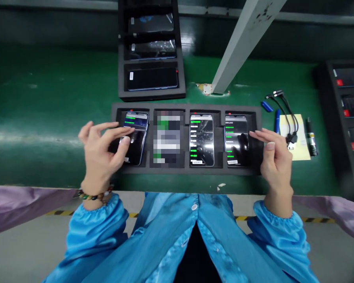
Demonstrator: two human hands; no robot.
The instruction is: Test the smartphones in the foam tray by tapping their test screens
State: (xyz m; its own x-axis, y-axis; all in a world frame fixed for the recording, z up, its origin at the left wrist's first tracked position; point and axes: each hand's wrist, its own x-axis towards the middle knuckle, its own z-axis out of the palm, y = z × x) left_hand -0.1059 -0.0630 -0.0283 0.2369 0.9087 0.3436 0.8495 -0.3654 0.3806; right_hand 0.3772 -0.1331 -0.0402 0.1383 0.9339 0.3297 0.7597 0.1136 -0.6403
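Head view: left hand (102, 151), thumb and fingers spread, over the leftmost phone (139, 141) in the near foam tray (165, 171), contact unclear; right hand (277, 163), fingers extended and loosely open, beside the rightmost phone (236, 147), same tray.

Illegible, pixelated screen (166, 136), second from left

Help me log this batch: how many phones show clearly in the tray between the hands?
3: far-left phone, phone right of centre, far-right phone. Between the first two, a pixelated compartment may hide another.
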